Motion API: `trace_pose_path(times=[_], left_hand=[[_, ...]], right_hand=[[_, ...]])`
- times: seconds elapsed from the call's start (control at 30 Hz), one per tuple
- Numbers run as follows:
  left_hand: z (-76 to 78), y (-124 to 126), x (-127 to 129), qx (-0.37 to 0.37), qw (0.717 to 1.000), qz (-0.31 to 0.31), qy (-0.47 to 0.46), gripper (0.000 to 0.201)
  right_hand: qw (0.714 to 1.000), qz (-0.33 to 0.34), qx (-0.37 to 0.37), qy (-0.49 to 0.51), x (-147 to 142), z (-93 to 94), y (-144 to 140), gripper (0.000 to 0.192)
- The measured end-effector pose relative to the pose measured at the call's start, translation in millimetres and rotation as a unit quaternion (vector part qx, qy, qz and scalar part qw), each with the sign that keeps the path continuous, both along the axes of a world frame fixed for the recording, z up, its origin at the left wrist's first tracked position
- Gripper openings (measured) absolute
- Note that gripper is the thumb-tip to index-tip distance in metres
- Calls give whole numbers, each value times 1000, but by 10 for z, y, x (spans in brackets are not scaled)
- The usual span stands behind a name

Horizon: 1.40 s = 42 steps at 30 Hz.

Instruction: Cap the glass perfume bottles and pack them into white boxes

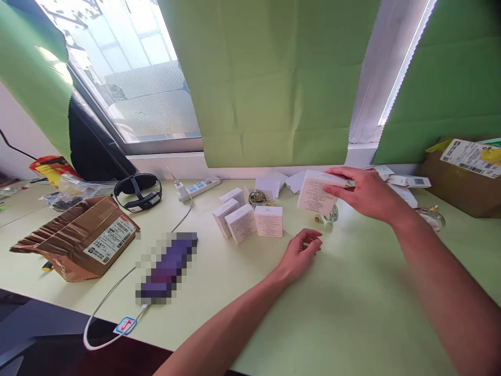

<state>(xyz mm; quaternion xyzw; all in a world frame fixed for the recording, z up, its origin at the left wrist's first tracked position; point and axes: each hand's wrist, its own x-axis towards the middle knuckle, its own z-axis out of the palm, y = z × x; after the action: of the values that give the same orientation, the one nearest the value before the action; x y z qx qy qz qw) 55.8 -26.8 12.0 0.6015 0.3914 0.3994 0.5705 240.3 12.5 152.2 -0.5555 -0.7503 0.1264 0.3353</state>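
Note:
In the head view my right hand (362, 192) grips a small white printed carton (318, 193) by its right side, holding it up off the table. Behind and below that carton a clear glass bottle (332, 215) partly shows, with a small gold-coloured piece (317, 220) beside it. My left hand (300, 254) rests on the tabletop, empty, its fingers loosely bent and apart. To its left stand several similar white cartons, the nearest one (269, 222) close to my left fingers. A round gold-and-glass bottle (257, 197) sits just behind them.
At left lie an open brown cardboard box (92, 240), a black headset (138, 193) and a blurred-out phone (168, 269) on a white cable. A power strip (203, 187) is near the window. Flattened white cartons (409, 181), another round bottle (432, 218) and a large box (462, 180) occupy the right.

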Motion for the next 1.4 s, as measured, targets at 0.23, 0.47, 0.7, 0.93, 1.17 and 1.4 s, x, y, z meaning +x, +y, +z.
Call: trace_pose_path(times=[0.23,0.47,0.7,0.93,1.17,1.4], left_hand=[[-25,-56,-5,73,995,-29,62,25],[-35,-41,-9,69,995,-41,60,24],[-29,-41,-9,64,996,-35,56,23],[-28,-34,-18,67,995,-45,59,25],[-54,-30,-16,69,995,-39,54,22],[-52,-25,-15,64,996,-38,54,22]], right_hand=[[996,87,9,6,-624,-333,644,36],[993,117,-2,-4,-939,-647,863,33],[993,119,-10,8,-896,-640,844,35],[994,102,-16,24,-614,-574,787,35],[993,116,-23,16,-659,-844,782,29],[994,104,-29,2,-572,-663,718,40]])
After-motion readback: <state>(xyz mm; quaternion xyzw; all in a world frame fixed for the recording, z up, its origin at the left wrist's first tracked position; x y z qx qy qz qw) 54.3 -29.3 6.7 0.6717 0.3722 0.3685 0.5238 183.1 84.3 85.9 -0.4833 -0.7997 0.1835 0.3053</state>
